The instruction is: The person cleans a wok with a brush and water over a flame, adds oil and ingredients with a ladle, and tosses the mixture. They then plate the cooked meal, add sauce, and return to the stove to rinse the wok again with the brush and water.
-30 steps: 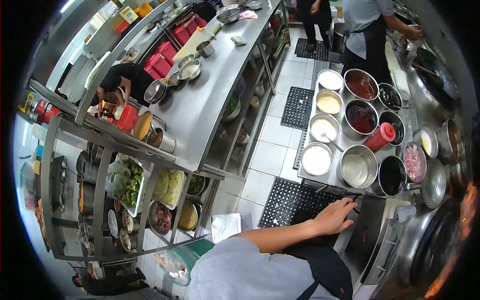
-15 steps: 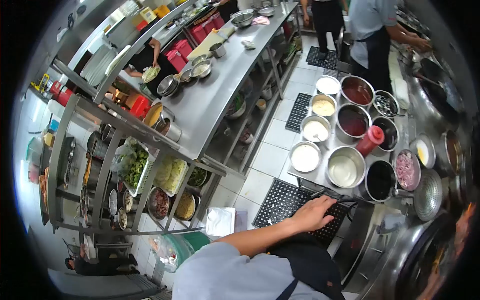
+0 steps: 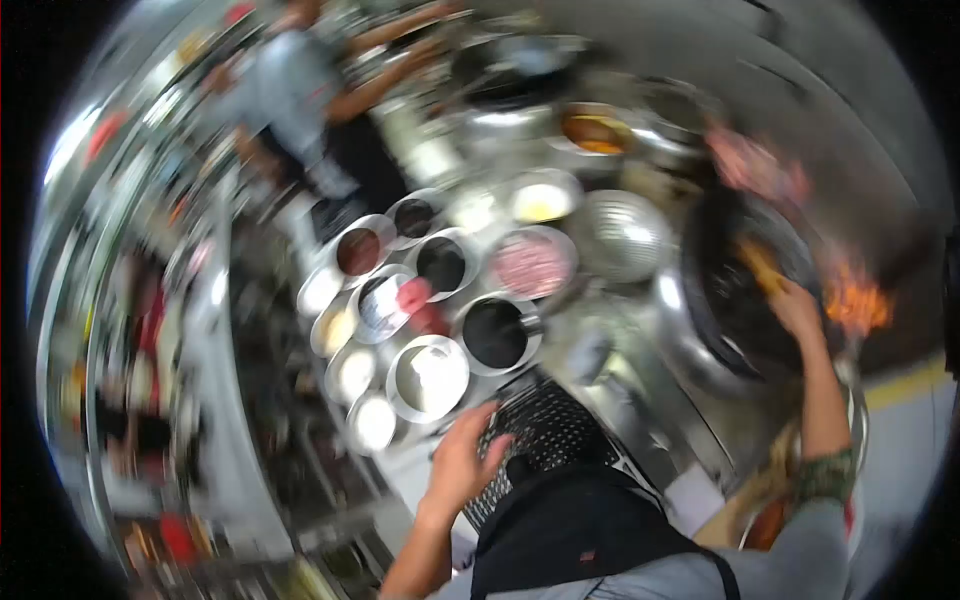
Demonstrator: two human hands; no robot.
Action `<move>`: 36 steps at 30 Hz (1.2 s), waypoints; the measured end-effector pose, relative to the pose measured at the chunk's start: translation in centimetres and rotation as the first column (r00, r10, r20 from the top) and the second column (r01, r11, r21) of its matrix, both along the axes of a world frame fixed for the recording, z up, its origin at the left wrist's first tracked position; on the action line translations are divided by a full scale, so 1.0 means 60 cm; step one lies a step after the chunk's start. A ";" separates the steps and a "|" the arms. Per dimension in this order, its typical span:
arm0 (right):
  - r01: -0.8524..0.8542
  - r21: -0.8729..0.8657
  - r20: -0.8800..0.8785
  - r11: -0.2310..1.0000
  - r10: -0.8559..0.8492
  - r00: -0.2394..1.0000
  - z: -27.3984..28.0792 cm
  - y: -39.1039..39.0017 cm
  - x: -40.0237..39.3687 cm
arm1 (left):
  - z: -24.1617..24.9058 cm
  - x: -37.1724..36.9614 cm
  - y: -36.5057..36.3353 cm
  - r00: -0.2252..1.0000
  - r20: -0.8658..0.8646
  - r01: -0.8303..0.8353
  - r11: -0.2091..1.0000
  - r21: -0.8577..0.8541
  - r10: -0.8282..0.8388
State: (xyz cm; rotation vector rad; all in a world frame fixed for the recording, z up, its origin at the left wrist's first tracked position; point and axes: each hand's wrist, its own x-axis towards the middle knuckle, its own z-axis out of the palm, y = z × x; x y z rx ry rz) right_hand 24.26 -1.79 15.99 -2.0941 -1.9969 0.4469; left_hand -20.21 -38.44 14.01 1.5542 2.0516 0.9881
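Note:
My left hand (image 3: pixel 466 462) is raised over the near edge of the pot station, fingers apart and nothing in it, close to a pot of pale liquid (image 3: pixel 430 378). On the right, my right hand (image 3: pixel 797 308) reaches over a large dark wok (image 3: pixel 735 290). Its fingers are wrapped round a yellowish-brown tool (image 3: pixel 762 265), blurred by motion, whose far end points into the wok. Orange flames (image 3: pixel 855 300) rise beside the wok. A pot of dark liquid (image 3: pixel 495 333) and a red-capped bottle (image 3: pixel 425 305) stand between my hands and the back.
Behind the pots are a bowl of pink slices (image 3: pixel 532 262), a perforated metal strainer (image 3: pixel 622 236) and a bowl with yellow contents (image 3: pixel 545 200). A co-worker (image 3: pixel 300 90) stands at the upper left, arms over another wok (image 3: pixel 515 70). A black perforated mat (image 3: pixel 550 430) lies below.
The view has swung right toward the stove, so the pots and co-worker now appear further left. My right hand has come into view with the tool. My left hand is still open.

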 end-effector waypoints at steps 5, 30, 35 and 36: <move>-0.063 -0.117 0.285 0.991 0.094 0.954 0.070 -0.084 0.099 | 0.005 -0.002 -0.029 0.986 0.041 -0.158 0.982 -0.104 0.163; -0.507 -0.065 -0.059 0.859 0.504 0.862 0.012 -0.088 0.143 | 0.000 0.461 0.420 0.463 -0.458 0.860 0.509 0.024 -0.759; -0.059 -0.167 0.353 0.984 0.115 0.929 0.049 -0.030 0.189 | -0.026 0.485 0.421 0.518 -0.498 0.811 0.584 0.029 -0.696; -0.036 0.027 0.259 0.999 0.028 0.965 -0.022 0.015 0.189 | -0.027 0.486 0.420 0.531 -0.510 0.816 0.572 0.090 -0.677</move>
